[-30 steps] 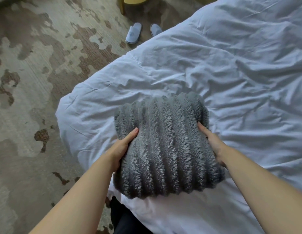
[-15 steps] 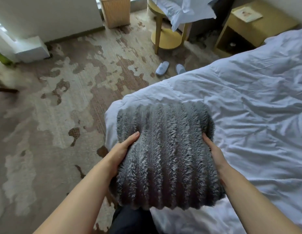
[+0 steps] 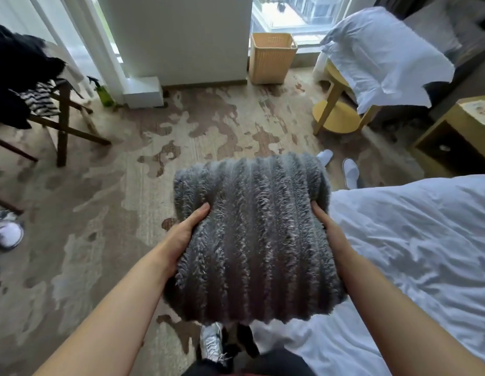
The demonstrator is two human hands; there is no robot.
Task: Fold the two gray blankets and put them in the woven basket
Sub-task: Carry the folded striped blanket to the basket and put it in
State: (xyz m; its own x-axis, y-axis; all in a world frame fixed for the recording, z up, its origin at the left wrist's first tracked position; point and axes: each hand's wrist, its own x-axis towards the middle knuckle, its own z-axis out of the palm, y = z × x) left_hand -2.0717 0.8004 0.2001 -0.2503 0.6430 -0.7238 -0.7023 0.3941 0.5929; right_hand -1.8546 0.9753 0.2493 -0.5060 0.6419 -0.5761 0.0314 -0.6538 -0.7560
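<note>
As it hangs above the carpet point(image 3: 100, 213), left grip point(image 3: 181, 237) and right grip point(image 3: 330, 232) clasp the gray blanket point(image 3: 252, 240).

Open carpet point(image 3: 198, 126) runs from my feet to the woven basket point(image 3: 272, 59) ahead. The bed point(image 3: 412, 240) hems my right side; white slippers point(image 3: 351, 173) and a cloth-draped yellow stool point(image 3: 337, 118) flank the path. A wooden rack point(image 3: 63, 123) and green spray bottle point(image 3: 104, 93) stand well left. The gray blanket point(image 3: 252, 234) I carry hides the nearest floor.
</note>
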